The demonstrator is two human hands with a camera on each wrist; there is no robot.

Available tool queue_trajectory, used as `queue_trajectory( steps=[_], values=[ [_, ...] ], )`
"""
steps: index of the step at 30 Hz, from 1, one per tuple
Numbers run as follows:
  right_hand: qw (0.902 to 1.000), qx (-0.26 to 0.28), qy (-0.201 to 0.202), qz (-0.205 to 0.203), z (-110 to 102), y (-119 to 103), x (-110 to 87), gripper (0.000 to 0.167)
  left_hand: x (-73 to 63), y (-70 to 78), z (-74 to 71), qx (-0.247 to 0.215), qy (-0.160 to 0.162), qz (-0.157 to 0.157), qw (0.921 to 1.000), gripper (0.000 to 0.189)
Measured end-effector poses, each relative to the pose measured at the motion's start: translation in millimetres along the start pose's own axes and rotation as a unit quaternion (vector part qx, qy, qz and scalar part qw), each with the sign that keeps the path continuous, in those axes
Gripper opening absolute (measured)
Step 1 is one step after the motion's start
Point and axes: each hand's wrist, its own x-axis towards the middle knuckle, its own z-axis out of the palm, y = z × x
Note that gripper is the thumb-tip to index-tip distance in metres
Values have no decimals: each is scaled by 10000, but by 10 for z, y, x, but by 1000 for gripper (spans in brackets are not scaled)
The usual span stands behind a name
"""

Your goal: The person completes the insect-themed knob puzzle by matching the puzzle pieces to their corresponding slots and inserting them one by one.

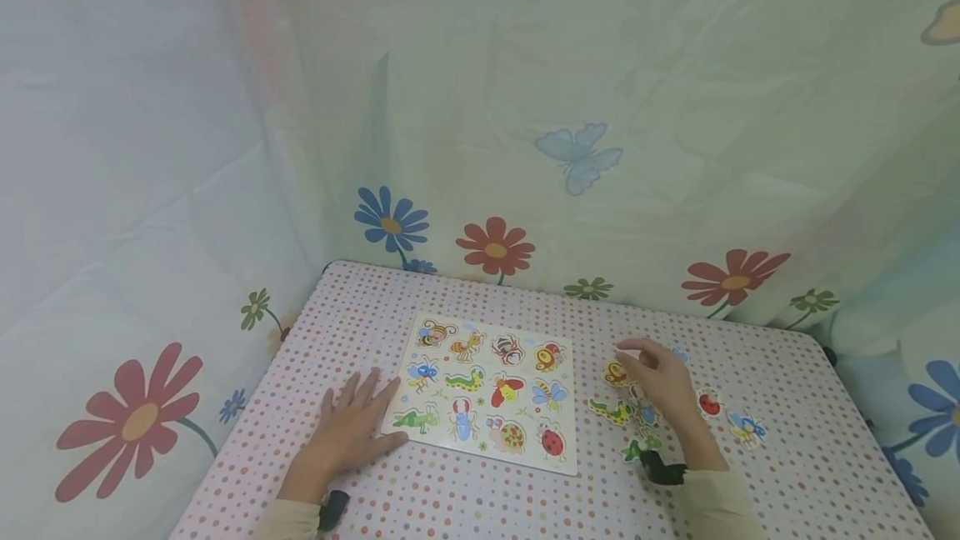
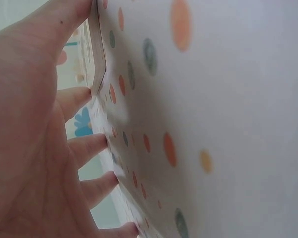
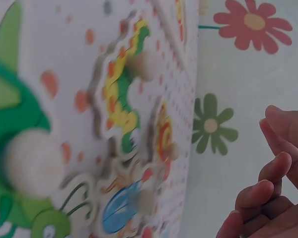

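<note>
A flat insect puzzle board lies on the dotted table. My left hand rests with fingers spread at its left side; in the left wrist view the thumb touches the board's edge and the fingertips touch the cloth. Over the loose pieces at the right hovers my right hand, fingers loosely bent, with nothing visible between them in the right wrist view. Beneath and beside it lie a caterpillar piece, a green grasshopper piece, a blue beetle piece and a yellow-red piece. Round knobs stand on several pieces.
Right of the right hand lie a ladybug piece and a blue winged insect piece. Part of another blue piece shows behind the hand. A flower-printed curtain hangs behind the table.
</note>
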Motion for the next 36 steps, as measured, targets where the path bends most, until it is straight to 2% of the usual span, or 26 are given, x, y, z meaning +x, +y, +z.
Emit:
queue_trajectory(
  steps=[7,15,24,29,36],
  values=[
    [9997,46,112,207,-27,163,34,35,18,-13,21,101,-33,-39,9999,89],
    [9992,-215,-71,339,-9,244,81,42,19,-2,-13,97,-29,-49,9999,88],
    [9970,-326,-321,622,40,323,145,34,16,-7,-12,83,-37,-16,10000,88],
    [9959,-426,-521,597,52,364,165,32,17,-15,-3,63,-38,7,10000,88],
    [9956,-471,-602,541,81,391,141,32,28,-40,41,127,-65,-7,9999,90]
  ],
)
